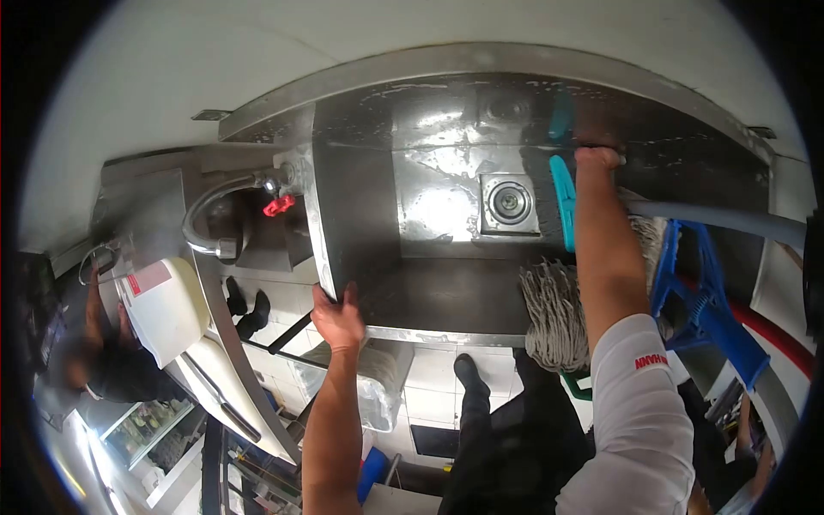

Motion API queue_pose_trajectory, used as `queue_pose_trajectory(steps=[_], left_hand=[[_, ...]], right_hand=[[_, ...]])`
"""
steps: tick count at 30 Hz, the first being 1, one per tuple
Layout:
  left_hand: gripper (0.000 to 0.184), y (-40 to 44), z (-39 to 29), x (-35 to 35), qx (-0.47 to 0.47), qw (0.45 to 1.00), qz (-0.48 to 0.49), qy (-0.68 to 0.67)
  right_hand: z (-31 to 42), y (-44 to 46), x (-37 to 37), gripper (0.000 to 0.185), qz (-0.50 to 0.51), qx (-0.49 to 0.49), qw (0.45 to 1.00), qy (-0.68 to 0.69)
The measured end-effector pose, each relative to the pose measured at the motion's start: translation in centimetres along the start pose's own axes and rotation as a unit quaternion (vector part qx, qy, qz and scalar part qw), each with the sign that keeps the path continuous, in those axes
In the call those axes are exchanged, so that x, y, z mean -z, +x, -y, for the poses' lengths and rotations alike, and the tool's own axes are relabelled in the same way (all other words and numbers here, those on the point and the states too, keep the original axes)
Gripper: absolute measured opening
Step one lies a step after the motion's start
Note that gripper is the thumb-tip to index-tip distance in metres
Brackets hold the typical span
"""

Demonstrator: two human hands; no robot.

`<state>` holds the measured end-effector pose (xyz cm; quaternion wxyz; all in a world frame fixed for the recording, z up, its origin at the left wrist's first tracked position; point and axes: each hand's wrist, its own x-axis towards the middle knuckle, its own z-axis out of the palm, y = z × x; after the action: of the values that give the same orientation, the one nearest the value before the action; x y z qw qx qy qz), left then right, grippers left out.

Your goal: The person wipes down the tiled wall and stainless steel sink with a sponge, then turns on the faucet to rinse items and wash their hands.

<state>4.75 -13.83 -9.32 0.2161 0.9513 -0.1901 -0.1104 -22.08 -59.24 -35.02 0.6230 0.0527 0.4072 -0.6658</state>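
A stainless steel sink [463, 296] with a round drain [510, 202] lies in front of me, its floor wet. My left hand [339, 322] grips the rim at the front left corner, thumb and fingers over the edge. Deep in the basin, my right hand [598, 157] is closed against the back wall; what its fingers hold is hidden. Just left of that wrist stands a teal plastic tool [562, 202], mirrored in the steel. A grey string mop head [554, 313] hangs over the front rim, under my right forearm.
On the right are a blue plastic frame [708, 300], a grey pole [721, 215] and a red tube [777, 335]. A curved faucet [203, 219] with a red handle is left. A white container [163, 309] stands on the left counter, near another person. A lined bin [378, 382] sits below.
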Motion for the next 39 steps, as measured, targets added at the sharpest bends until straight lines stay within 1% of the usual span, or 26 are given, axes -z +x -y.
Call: queue_pose_trajectory(steps=[2,5,8,10,11,12,14,16,17,18,19,21,23,25,26,28,29,31,32,33,34,35,36,37,38,39], left_hand=[[0.028,0.3,-0.2,0.2,0.014,1.000,0.002,-0.021],[0.027,0.5,0.4,0.1,0.011,1.000,0.004,0.007],[0.026,0.3,1.0,-0.3,0.004,1.000,-0.001,0.018],[0.027,0.5,1.4,-0.4,0.014,0.999,-0.004,0.036],[0.027,0.6,1.2,-0.5,0.011,1.000,-0.002,0.029],[0.027,0.5,1.1,-0.6,-0.002,1.000,-0.016,0.022],[0.027,0.3,0.5,-0.2,-0.013,0.999,-0.033,0.013],[0.025,0.1,-0.3,0.6,0.037,0.999,0.015,0.026],[0.025,0.1,0.2,0.6,0.039,0.999,0.014,0.033],[0.027,0.3,0.7,0.1,0.012,1.000,-0.004,0.021],[0.030,0.2,0.8,0.0,-0.012,1.000,-0.022,0.009],[0.029,0.7,0.2,0.1,-0.012,1.000,-0.027,0.009],[0.029,0.2,0.6,0.2,-0.012,1.000,-0.019,0.008],[0.029,0.5,0.6,0.1,0.000,1.000,-0.006,0.007],[0.030,0.3,0.8,0.4,0.011,1.000,0.010,0.014],[0.030,0.5,1.2,0.2,0.035,0.999,0.017,-0.006],[0.030,0.6,1.4,-0.2,0.022,1.000,0.008,0.015],[0.031,0.5,1.2,0.0,0.022,0.999,0.006,0.025],[0.031,0.3,1.1,0.3,0.022,0.999,0.003,0.028],[0.031,0.2,0.8,0.3,0.023,1.000,0.001,0.022],[0.031,0.4,0.5,0.3,0.020,1.000,-0.001,0.014],[0.031,0.2,0.4,0.3,0.018,1.000,-0.001,0.017],[0.029,0.1,0.4,0.3,0.019,1.000,0.001,0.024],[0.027,0.4,0.5,0.3,0.020,0.999,0.001,0.030],[0.027,0.8,0.7,0.1,0.023,0.999,0.003,0.033],[0.027,0.6,1.2,0.0,0.025,0.998,0.011,0.048]], right_hand=[[1.9,-2.3,-2.6,0.056,0.019,0.039,0.999,0.005],[5.7,-8.5,-7.2,0.058,0.029,0.114,0.993,-0.006],[8.9,-18.5,-14.6,0.057,-0.027,0.200,0.979,-0.038],[10.4,-24.2,-18.7,0.056,-0.045,0.300,0.949,-0.083],[10.8,-24.6,-19.2,0.059,-0.013,0.414,0.899,-0.140],[10.6,-25.1,-19.5,0.059,-0.011,0.420,0.896,-0.141],[8.6,-25.0,-20.1,0.060,-0.167,0.283,0.932,-0.157],[2.5,-14.4,-11.9,0.055,-0.082,0.154,0.983,-0.057],[-2.1,-13.8,-9.1,0.052,-0.051,0.057,0.996,-0.039],[-5.5,-14.3,-7.8,0.050,-0.018,-0.040,0.999,-0.019],[-6.2,-15.4,-7.5,0.050,-0.020,-0.044,0.999,-0.021],[-7.6,-16.9,-7.9,0.050,0.094,-0.198,0.969,0.111],[-4.9,-14.7,-6.9,0.052,0.004,-0.128,0.992,0.022],[2.2,-14.4,-8.2,0.056,0.148,-0.055,0.987,0.007],[5.1,-14.8,-9.5,0.058,0.158,-0.002,0.985,-0.068],[6.9,-15.4,-12.0,0.058,0.037,0.070,0.988,-0.135],[5.8,-13.9,-10.8,0.058,0.038,0.068,0.987,-0.137],[1.4,-9.9,-7.1,0.055,0.111,-0.077,0.991,-0.001],[-2.3,-13.1,-7.6,0.048,0.019,-0.153,0.985,-0.084],[-6.5,-15.7,-7.3,0.044,-0.007,-0.198,0.977,-0.079],[-10.8,-18.3,-7.9,0.038,-0.010,-0.261,0.965,0.016],[-17.1,-17.6,-4.1,0.035,0.156,-0.344,0.916,0.131],[-21.5,-18.8,-3.8,0.038,0.202,-0.293,0.931,0.083],[-18.6,-24.1,-7.7,0.044,0.053,-0.399,0.900,0.168],[-18.6,-22.5,-7.3,0.044,0.049,-0.401,0.900,0.166],[-17.7,-19.3,-5.6,0.046,-0.001,-0.343,0.933,0.111]])
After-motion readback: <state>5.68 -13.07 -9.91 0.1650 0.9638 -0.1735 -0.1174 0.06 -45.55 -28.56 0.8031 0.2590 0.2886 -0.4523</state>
